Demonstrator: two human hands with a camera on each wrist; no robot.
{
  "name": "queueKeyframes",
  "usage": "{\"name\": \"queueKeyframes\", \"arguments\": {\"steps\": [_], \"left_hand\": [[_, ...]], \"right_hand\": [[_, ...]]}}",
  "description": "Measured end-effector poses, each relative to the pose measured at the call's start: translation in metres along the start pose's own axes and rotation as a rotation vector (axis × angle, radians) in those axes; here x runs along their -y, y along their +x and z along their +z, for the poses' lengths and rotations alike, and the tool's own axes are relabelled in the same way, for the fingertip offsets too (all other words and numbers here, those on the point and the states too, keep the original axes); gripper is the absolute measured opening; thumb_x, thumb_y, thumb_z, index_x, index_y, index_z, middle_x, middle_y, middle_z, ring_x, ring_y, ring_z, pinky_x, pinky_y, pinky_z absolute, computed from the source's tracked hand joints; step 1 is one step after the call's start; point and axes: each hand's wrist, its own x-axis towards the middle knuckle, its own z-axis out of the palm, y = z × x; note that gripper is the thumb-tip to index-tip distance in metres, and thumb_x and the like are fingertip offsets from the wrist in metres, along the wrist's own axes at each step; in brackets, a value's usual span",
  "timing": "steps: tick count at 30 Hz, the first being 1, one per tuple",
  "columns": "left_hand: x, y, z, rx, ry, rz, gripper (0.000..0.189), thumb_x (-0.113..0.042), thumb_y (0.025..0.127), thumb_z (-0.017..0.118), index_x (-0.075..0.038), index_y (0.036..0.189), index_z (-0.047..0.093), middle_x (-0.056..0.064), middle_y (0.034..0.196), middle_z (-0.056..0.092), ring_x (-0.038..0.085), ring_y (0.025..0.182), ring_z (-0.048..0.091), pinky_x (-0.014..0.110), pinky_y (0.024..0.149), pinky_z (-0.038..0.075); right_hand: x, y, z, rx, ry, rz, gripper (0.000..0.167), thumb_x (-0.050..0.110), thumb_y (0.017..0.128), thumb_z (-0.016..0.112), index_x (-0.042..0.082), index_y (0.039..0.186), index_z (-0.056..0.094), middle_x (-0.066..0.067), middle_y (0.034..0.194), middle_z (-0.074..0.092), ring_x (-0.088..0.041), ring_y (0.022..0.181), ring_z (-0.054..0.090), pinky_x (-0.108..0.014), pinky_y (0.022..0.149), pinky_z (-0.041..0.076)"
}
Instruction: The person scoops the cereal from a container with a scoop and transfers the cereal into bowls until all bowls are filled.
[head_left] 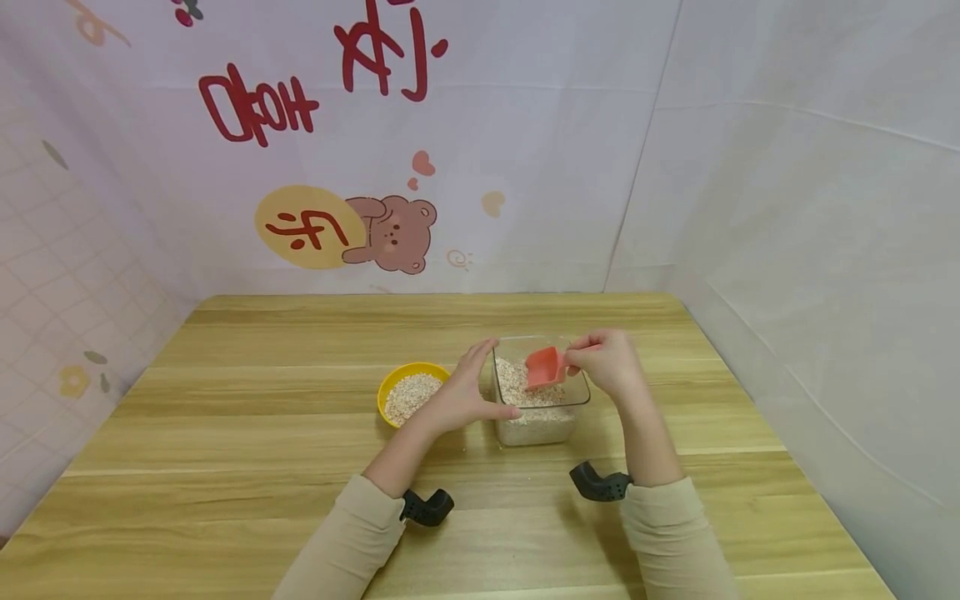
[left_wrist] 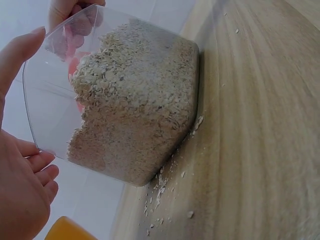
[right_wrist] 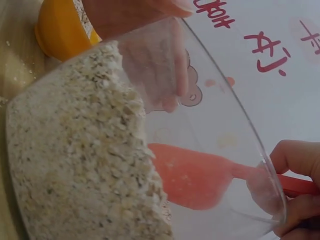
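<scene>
A clear box-shaped container (head_left: 551,406) stands on the table, filled deep with pale oat flakes (head_left: 513,385). My left hand (head_left: 467,393) holds it from the left, thumb at the front rim and fingers along the left wall. Over on the other side, my right hand (head_left: 609,360) pinches the handle of a red-pink scoop (head_left: 542,367). The scoop's bowl is inside the container; in the right wrist view its lower edge (right_wrist: 187,182) meets the sloping oats. Just left of my left hand sits a yellow bowl (head_left: 386,385) with oats in it, partly covered by that hand.
Loose flakes (left_wrist: 160,192) lie on the wooden table (head_left: 262,467) around the container's base. A printed cloth (head_left: 525,167) hangs behind the table, with plain cloth on the right. Each wrist wears a black camera mount (head_left: 429,507).
</scene>
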Motion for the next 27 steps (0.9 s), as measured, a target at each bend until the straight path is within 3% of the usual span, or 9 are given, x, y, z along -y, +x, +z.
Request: {"name": "queueKeyframes", "arguments": {"steps": [7, 14, 20, 27], "left_hand": [[0.0, 0.0, 0.002, -0.01, -0.006, -0.002, 0.114, -0.046, 0.067, 0.085, -0.017, 0.154, 0.017, 0.007, 0.159, 0.011, 0.029, 0.142, 0.016, 0.057, 0.106, 0.026], [-0.001, 0.0, 0.003, -0.015, -0.012, -0.005, 0.114, -0.047, 0.067, 0.085, -0.018, 0.154, 0.018, 0.004, 0.158, 0.012, 0.027, 0.142, 0.017, 0.056, 0.106, 0.027], [0.0, 0.0, 0.003, -0.02, -0.031, 0.014, 0.113, -0.045, 0.068, 0.085, -0.016, 0.154, 0.018, 0.007, 0.158, 0.013, 0.029, 0.141, 0.017, 0.056, 0.106, 0.027], [0.001, 0.0, 0.002, -0.021, -0.031, 0.012, 0.113, -0.048, 0.067, 0.085, -0.02, 0.154, 0.018, 0.007, 0.158, 0.013, 0.029, 0.141, 0.017, 0.057, 0.105, 0.028]], "right_hand": [[-0.002, 0.003, 0.013, 0.025, 0.046, -0.002, 0.009, 0.007, 0.078, 0.068, -0.001, 0.082, 0.071, -0.013, 0.07, 0.068, -0.025, 0.08, 0.061, -0.036, 0.076, 0.04], [0.002, 0.0, 0.023, 0.007, 0.076, -0.001, 0.008, 0.006, 0.077, 0.069, -0.001, 0.082, 0.071, -0.008, 0.067, 0.068, -0.027, 0.07, 0.064, -0.035, 0.074, 0.043], [0.006, -0.002, 0.026, 0.001, 0.045, 0.013, 0.009, 0.008, 0.078, 0.068, 0.002, 0.083, 0.072, -0.006, 0.068, 0.069, -0.028, 0.073, 0.065, -0.034, 0.072, 0.044], [0.007, -0.003, 0.028, 0.013, 0.068, 0.021, 0.009, 0.01, 0.079, 0.067, 0.004, 0.082, 0.072, -0.006, 0.068, 0.069, -0.025, 0.083, 0.063, -0.04, 0.083, 0.04]]}}
